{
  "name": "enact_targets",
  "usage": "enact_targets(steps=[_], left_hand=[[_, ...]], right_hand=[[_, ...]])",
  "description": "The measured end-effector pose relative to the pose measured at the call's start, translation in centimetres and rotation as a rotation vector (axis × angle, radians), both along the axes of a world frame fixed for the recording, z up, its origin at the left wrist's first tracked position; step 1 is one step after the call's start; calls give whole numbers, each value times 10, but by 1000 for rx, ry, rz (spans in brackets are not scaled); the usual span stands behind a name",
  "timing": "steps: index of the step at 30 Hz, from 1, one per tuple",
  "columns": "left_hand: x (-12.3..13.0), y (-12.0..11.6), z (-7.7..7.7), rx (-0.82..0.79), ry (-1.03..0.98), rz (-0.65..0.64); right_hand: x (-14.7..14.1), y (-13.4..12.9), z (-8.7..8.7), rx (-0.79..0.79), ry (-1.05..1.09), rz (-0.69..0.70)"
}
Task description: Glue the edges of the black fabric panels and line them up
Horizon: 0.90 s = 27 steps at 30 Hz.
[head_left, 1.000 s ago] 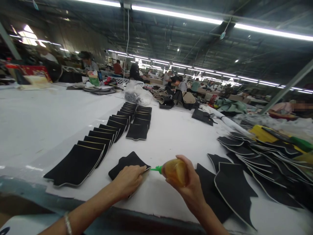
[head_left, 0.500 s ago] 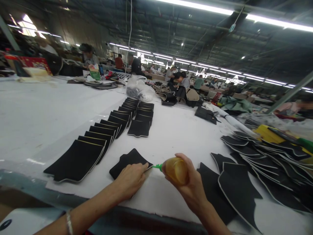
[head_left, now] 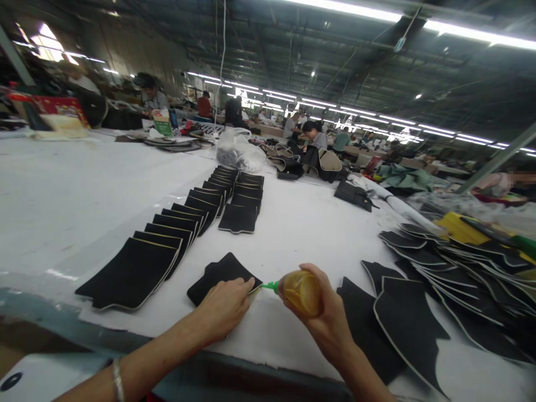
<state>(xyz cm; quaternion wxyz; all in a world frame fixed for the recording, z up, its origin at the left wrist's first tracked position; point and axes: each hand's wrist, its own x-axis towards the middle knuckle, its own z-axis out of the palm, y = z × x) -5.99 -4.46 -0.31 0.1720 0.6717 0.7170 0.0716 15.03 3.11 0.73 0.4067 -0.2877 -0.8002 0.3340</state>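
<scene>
A small black piece (head_left: 221, 273) with a pale edge lies on the white table. My left hand (head_left: 228, 304) grips it near its right corner, fingertips on top and thumb hidden beneath the hand. My right hand (head_left: 324, 312) is wrapped round a bottle of amber liquid (head_left: 299, 293), tilted with its green nozzle (head_left: 271, 286) pointing left. The nozzle tip is at the piece's right corner; whether it touches cannot be made out.
Overlapping black pieces (head_left: 129, 273) run away at the left, beside a shorter row (head_left: 238, 218). Larger black pieces (head_left: 408, 318) and a pile (head_left: 448, 273) lie at the right. A plastic bag (head_left: 238, 149) sits farther back, with people beyond.
The green nozzle and the fingertips of my left hand have shifted very slightly at the piece's right edge. Both hands keep their hold.
</scene>
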Motion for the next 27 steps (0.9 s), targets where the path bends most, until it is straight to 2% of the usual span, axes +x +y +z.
enact_targets(steps=[8, 13, 19, 23, 27], left_hand=[[0, 0, 4, -7, -1, -7], [-3, 1, 7, -3, -66, -29], [-9, 0, 5, 2, -142, -56], [-11, 0, 3, 8, -154, -54], [-11, -1, 1, 8, -136, -62]], right_hand=[[0, 2, -1, -53, 26, -34], [0, -5, -4, -154, 37, 34], [0, -9, -5, -193, 75, -11], [0, -15, -3, -212, 90, 80], [1, -18, -4, -222, 102, 38]])
